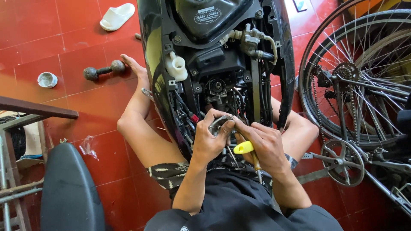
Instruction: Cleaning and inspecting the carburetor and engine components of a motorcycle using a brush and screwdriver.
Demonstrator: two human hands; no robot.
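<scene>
I sit cross-legged on a red tiled floor with an opened black scooter body (218, 55) between my knees, its engine parts and cables exposed. My left hand (209, 139) grips a small grey metal part (217, 125) at the lower end of the opening. My right hand (265, 145) touches the same part with its fingertips and has a yellow-handled screwdriver (245, 148) tucked in the palm, shaft pointing down. A white plastic reservoir (176, 66) sits on the left inside the body.
A bicycle (355, 98) with rear wheel, chain and crank stands to the right. A black seat (68, 188) and a metal-and-wood frame (21, 141) are at the left. A dumbbell (103, 70), a small white cup (47, 79) and a white slipper (116, 16) lie on the floor.
</scene>
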